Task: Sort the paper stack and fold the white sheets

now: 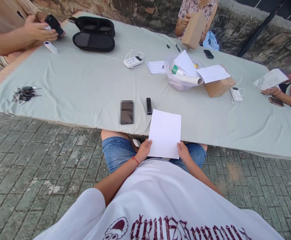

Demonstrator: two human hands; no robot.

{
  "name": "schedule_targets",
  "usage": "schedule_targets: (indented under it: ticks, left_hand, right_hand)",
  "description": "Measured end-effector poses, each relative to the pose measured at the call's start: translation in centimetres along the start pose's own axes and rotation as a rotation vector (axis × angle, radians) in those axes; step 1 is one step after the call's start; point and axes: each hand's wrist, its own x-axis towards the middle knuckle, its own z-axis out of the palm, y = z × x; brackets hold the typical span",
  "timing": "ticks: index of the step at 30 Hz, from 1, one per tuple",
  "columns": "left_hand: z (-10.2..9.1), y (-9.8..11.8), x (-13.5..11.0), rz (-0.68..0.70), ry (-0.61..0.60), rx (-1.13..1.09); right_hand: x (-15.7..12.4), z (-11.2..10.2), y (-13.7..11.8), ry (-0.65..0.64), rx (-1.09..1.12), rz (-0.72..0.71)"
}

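A blank white sheet of paper (pixel 165 133) is held between my two hands, its far part over the table edge and its near edge above my lap. My left hand (pixel 143 149) pinches the lower left side, thumb on top. On the opposite side my right hand (pixel 184 152) grips the lower right edge the same way. The fingers under the paper are hidden. Just beyond the sheet's left corner lies a small black device (pixel 149 106). Left of that is a dark brown, pixelated flat item (pixel 127 112).
On the cloth-covered table (pixel 85 93) stand a plastic bowl (pixel 179 86) with papers, a cardboard box (pixel 219 87), an open black case (pixel 93 41), white corded devices (pixel 133 62), keys (pixel 25 94) and a phone (pixel 209 54). Other people's hands hold a black device (pixel 54 25), a carton (pixel 195 30) and paper (pixel 270 80).
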Motion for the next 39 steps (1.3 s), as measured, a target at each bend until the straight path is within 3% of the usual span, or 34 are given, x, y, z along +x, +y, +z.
schedule_targets:
  ticks: [9, 17, 22, 33, 39]
  left_hand:
    - [0.0, -0.7, 0.2, 0.046, 0.065, 0.127]
    - [-0.2, -0.5, 0.3, 0.094, 0.071, 0.242]
    - [-0.2, -0.9, 0.2, 0.103, 0.028, 0.339]
    - [-0.2, -0.8, 0.0, 0.093, 0.017, 0.269]
    - [-0.2, -0.8, -0.1, 0.094, 0.037, 0.210]
  right_hand:
    - [-0.2, 0.3, -0.9, 0.038, 0.009, 0.016]
    - [-0.4, 0.3, -0.6, 0.029, 0.036, 0.028]
    - [0.0, -0.1, -0.8, 0.090, 0.069, 0.009]
    - [0.2, -0.2, -1.1, 0.087, -0.005, -0.021]
    - [0.2, -0.1, -1.1, 0.202, 0.107, 0.020]
